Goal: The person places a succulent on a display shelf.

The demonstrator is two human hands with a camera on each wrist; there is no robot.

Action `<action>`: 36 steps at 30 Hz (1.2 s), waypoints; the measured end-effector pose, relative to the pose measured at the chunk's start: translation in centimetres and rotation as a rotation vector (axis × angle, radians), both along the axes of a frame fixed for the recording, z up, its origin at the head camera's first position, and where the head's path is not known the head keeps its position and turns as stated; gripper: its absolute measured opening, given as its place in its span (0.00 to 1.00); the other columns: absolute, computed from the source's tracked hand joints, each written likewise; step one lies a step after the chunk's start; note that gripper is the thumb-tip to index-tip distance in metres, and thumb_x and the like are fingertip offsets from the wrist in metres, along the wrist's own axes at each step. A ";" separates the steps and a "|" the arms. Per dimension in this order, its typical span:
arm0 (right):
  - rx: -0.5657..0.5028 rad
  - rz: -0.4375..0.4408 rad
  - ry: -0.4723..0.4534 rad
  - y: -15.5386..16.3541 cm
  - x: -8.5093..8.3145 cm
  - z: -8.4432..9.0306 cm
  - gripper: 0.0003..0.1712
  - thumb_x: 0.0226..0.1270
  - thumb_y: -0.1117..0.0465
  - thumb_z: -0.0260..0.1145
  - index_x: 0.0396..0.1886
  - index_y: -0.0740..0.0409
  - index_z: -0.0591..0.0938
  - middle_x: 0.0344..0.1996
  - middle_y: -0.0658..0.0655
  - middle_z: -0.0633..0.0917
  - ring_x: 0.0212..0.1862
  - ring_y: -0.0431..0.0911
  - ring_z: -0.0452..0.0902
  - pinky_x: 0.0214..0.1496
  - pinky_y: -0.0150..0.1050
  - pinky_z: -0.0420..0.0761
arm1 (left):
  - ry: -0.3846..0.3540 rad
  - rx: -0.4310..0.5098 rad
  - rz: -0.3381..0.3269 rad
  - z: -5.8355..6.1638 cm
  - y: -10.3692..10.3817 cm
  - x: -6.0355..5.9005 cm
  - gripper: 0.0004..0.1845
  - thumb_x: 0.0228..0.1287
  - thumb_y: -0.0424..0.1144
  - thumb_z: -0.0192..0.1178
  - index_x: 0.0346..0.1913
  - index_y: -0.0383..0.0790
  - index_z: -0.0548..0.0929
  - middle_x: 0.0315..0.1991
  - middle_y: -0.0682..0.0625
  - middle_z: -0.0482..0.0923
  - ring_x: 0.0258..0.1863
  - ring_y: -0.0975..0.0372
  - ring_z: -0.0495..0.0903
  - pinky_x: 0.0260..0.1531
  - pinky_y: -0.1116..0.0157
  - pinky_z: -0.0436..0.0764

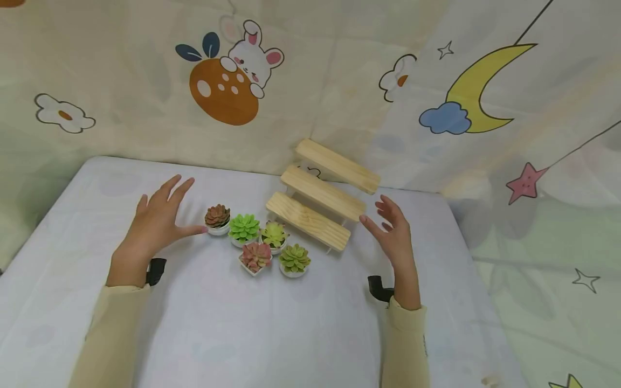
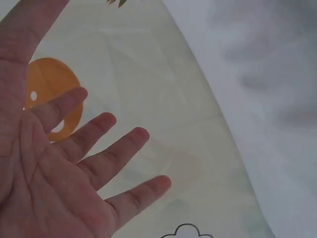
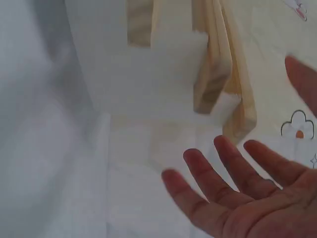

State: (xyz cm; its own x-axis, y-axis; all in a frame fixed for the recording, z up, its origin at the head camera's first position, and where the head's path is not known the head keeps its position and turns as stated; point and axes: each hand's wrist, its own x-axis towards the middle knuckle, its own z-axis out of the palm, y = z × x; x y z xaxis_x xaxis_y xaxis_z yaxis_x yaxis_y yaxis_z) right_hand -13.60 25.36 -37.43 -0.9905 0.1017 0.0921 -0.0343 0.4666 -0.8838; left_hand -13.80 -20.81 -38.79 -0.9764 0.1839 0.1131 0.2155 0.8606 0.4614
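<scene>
My left hand [image 1: 157,223] is held with fingers spread and nothing in it. Its thumb tip lies beside the white pot of a brown succulent [image 1: 217,216]; whether they touch, I cannot tell. Bright green [image 1: 244,228], yellow-green [image 1: 274,235], pink [image 1: 256,256] and olive-green [image 1: 294,258] potted succulents stand close together. Behind them, a three-tier wooden shelf [image 1: 322,193] with pale plank steps stands at an angle. My right hand [image 1: 394,234] is at the shelf's right end, fingers apart and gently bent. In the right wrist view that hand [image 3: 267,198] holds nothing near the plank ends [image 3: 215,87].
A white-covered table [image 1: 271,334] carries everything. Behind it hangs a pale cloth [image 1: 330,64] printed with a rabbit, a moon and flowers. Black mounts [image 1: 156,271] sit at both wrists, below beige sleeves [image 1: 114,328].
</scene>
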 end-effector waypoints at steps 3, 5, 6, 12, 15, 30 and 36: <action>-0.186 -0.033 -0.040 -0.8 -0.5 -0.6 0.36 0.67 0.58 0.68 0.72 0.57 0.66 0.62 0.60 0.74 0.54 0.46 0.78 0.59 0.41 0.77 | -0.015 0.070 -0.020 -0.8 0.7 -0.6 0.56 0.50 0.50 0.76 0.77 0.40 0.53 0.74 0.32 0.50 0.66 0.33 0.58 0.60 0.31 0.53; -0.279 -0.048 -0.055 -1.0 -0.7 -1.1 0.34 0.68 0.61 0.66 0.71 0.58 0.66 0.61 0.60 0.73 0.45 0.41 0.81 0.52 0.35 0.80 | -0.059 0.125 -0.037 -1.3 1.2 -0.9 0.55 0.52 0.51 0.74 0.77 0.40 0.52 0.73 0.32 0.51 0.66 0.33 0.59 0.60 0.32 0.57; -0.310 -0.052 -0.061 -1.1 -0.9 -1.4 0.33 0.68 0.62 0.66 0.71 0.59 0.67 0.61 0.60 0.72 0.42 0.39 0.81 0.50 0.32 0.80 | -0.082 0.155 -0.046 -1.5 1.4 -1.0 0.55 0.53 0.52 0.73 0.77 0.39 0.52 0.73 0.32 0.51 0.66 0.34 0.59 0.60 0.33 0.58; -0.405 -0.075 -0.069 -0.7 -1.1 -2.2 0.30 0.67 0.68 0.64 0.68 0.67 0.69 0.59 0.64 0.73 0.36 0.35 0.82 0.47 0.29 0.80 | -0.226 0.253 -0.076 -2.5 2.5 -1.4 0.56 0.51 0.55 0.74 0.76 0.40 0.53 0.72 0.35 0.55 0.68 0.40 0.61 0.61 0.37 0.61; -0.422 -0.085 -0.070 -0.5 -1.1 -2.2 0.30 0.67 0.70 0.64 0.68 0.68 0.69 0.56 0.64 0.75 0.38 0.36 0.82 0.47 0.30 0.81 | -0.258 0.257 -0.091 -3.0 2.9 -1.4 0.54 0.50 0.55 0.74 0.75 0.40 0.58 0.70 0.36 0.61 0.65 0.42 0.66 0.60 0.37 0.63; -0.367 -0.095 -0.050 -1.7 -0.9 -2.4 0.28 0.67 0.71 0.63 0.67 0.68 0.70 0.52 0.66 0.76 0.32 0.33 0.81 0.42 0.28 0.81 | -0.294 0.289 -0.060 -3.6 2.9 -1.6 0.46 0.52 0.51 0.74 0.68 0.29 0.66 0.56 0.30 0.74 0.55 0.40 0.75 0.51 0.44 0.75; -0.323 -0.076 -0.034 -2.6 -1.2 -2.1 0.29 0.68 0.69 0.63 0.68 0.68 0.70 0.52 0.67 0.76 0.32 0.33 0.81 0.45 0.33 0.82 | -0.207 0.295 -0.009 -1.6 3.0 -1.9 0.44 0.53 0.48 0.74 0.66 0.26 0.66 0.58 0.28 0.71 0.56 0.37 0.72 0.49 0.43 0.75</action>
